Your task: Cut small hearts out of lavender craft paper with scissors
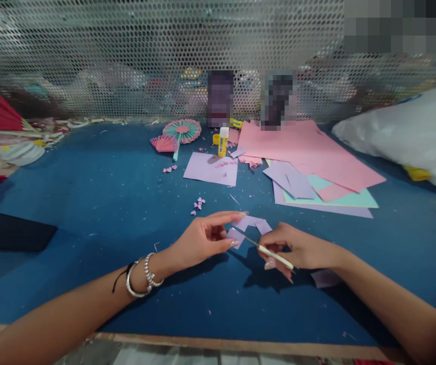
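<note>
My left hand (206,238) pinches a small lilac paper piece (236,236) between thumb and fingers, just above the blue table (100,203). My right hand (297,249) grips small scissors with white handles (274,256), their blades pointing left into the paper piece. More lilac scraps (255,223) lie on the table right behind the hands. Another lilac scrap (324,278) lies under my right forearm.
A lilac sheet (210,169), a glue stick (223,141) and paper fans (182,131) lie further back. Pink, teal and lilac sheets (316,162) are stacked at the right. A white bag (411,132) sits far right. Tiny cut shapes (198,204) lie mid-table. A perforated metal screen (126,56) closes the back.
</note>
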`<state>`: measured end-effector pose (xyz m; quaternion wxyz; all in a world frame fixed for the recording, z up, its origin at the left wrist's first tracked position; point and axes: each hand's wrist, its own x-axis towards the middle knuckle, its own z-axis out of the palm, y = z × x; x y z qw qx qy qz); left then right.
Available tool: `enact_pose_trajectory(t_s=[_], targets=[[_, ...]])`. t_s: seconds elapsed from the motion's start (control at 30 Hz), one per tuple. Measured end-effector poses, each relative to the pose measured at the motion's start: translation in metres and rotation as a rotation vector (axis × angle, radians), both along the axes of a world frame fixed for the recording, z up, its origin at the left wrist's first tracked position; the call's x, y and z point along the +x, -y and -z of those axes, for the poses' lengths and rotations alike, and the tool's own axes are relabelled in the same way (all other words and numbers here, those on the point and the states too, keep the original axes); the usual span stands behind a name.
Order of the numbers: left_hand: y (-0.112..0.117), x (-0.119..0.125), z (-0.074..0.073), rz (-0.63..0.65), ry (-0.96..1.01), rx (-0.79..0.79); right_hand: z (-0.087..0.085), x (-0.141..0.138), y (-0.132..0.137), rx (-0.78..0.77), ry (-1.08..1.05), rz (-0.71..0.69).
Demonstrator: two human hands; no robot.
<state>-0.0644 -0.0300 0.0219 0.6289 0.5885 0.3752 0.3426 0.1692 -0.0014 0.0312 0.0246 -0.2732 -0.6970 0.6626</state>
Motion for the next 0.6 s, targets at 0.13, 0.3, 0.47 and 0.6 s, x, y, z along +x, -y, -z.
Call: enact_pose_trajectory(t_s=[0.13, 0.3, 0.47, 0.6], targets=[[0.000, 0.000, 0.000, -0.056, 0.013, -0.043, 0.002, 0.007, -0.007, 0.087, -0.055, 0.164], [-0.002, 0.000, 0.000, -0.276, 0.039, -0.035, 0.011, 0.010, -0.018, 0.740, 0.047, 0.527], [-0.003, -0.001, -0.001, -0.427, 0.042, -0.032, 0.023, 0.006, -0.018, 1.144, 0.333, 0.449], [-0.002, 0.002, -0.001, -0.393, 0.118, -0.106, 0.018, -0.007, -0.012, 1.249, 0.479, 0.591]])
